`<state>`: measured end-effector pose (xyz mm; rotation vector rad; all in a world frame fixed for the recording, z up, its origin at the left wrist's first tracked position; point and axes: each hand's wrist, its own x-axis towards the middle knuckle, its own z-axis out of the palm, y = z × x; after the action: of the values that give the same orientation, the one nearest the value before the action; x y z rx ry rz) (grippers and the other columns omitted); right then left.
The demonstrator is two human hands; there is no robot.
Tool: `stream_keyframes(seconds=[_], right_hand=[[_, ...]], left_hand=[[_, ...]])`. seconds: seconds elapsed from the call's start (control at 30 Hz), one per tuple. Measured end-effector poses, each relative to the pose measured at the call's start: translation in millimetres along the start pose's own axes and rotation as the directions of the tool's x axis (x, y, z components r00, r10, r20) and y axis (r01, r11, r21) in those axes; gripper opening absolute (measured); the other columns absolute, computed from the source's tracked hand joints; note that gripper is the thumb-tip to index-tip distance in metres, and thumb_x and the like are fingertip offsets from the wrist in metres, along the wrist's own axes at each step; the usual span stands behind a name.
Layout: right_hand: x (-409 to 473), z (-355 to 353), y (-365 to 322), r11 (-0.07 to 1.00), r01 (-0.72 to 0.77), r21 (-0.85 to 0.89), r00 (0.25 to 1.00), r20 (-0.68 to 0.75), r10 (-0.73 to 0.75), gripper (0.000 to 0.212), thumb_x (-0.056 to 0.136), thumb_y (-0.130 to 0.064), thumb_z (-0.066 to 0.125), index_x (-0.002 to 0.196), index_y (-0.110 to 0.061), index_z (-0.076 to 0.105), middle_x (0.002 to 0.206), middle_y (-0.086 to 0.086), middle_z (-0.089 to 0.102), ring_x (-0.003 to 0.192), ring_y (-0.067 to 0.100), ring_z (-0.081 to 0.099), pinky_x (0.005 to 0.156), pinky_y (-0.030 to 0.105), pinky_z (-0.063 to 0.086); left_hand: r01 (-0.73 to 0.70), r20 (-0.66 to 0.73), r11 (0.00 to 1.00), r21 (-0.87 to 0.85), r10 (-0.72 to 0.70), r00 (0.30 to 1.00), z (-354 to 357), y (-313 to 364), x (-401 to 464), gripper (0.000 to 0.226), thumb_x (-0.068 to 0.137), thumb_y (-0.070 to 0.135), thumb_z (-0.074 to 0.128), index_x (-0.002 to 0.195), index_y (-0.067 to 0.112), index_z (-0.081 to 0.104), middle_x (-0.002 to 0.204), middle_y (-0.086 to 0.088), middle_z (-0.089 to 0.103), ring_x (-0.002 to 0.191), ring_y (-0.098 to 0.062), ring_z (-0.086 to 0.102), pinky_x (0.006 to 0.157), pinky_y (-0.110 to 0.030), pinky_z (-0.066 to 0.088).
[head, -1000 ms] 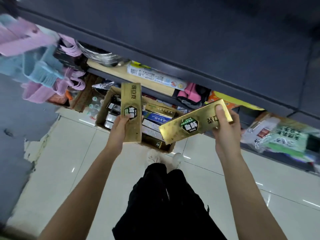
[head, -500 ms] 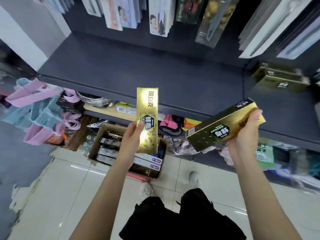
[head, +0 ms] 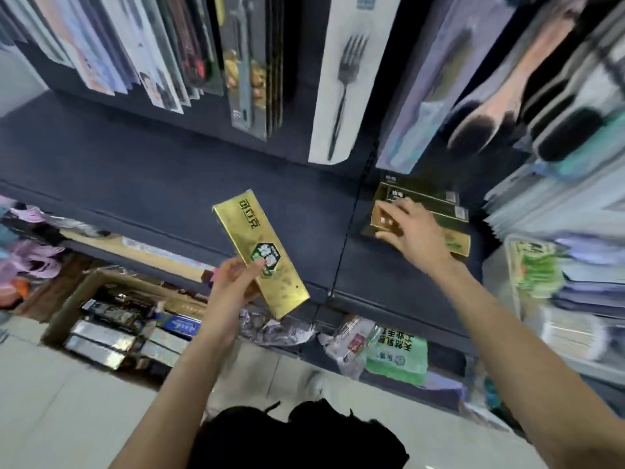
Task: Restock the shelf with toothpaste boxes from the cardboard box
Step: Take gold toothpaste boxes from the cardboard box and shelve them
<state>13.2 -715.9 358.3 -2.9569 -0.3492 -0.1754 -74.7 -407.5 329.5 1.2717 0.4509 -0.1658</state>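
The left hand (head: pixel 233 275) held a long, flat gold cardboard toothpaste box (head: pixel 260 257) with a dark hexagonal label, its grip closed around the lower half with the thumb pressed on the label. The box was raised in front of the dark blue-grey metal shelf (head: pixel 169 184), tilted so its top end leaned to the left, clear of the shelf surface.

The right hand (head: pixel 411 231) reached over the right section of the same shelf and lay on a small stack of matching gold toothpaste boxes (head: pixel 422 201) set there near the back. Its fingers were spread and bent over the left end of the topmost box; motion blur made it impossible to tell whether that grip was pinching the box or only touching it.

Below the shelf, on the pale tiled floor (head: pixel 50 401), stood the open brown cardboard box (head: pixel 67 299), with more long toothpaste cartons lying flat inside, silver, dark and blue ones among them. To its right, under the shelf edge, lay crumpled clear plastic wrap and a green printed packet (head: pixel 399 353).

Above the shelf hung carded goods, among them a white card bearing a black fork (head: pixel 341 79). The person's dark trousers (head: pixel 304 441) showed at the bottom of the view.
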Motion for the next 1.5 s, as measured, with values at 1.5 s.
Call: stream_keyframes(seconds=[1.5], right_hand=[[-53, 82, -229, 0.906, 0.295, 0.304, 0.891, 0.254, -0.375, 0.017, 0.087, -0.017, 0.06, 0.102, -0.018, 0.068, 0.095, 0.001, 0.07, 0.091, 0.025, 0.062, 0.079, 0.037, 0.05]], left_hand=[[-0.194, 0.098, 0.288, 0.938, 0.316, 0.944, -138, -34, -17, 0.025, 0.085, 0.029, 0.05, 0.094, 0.019, 0.07, 0.077, 0.005, 0.07, 0.077, -0.021, 0.064, 0.071, -0.033, 0.052]])
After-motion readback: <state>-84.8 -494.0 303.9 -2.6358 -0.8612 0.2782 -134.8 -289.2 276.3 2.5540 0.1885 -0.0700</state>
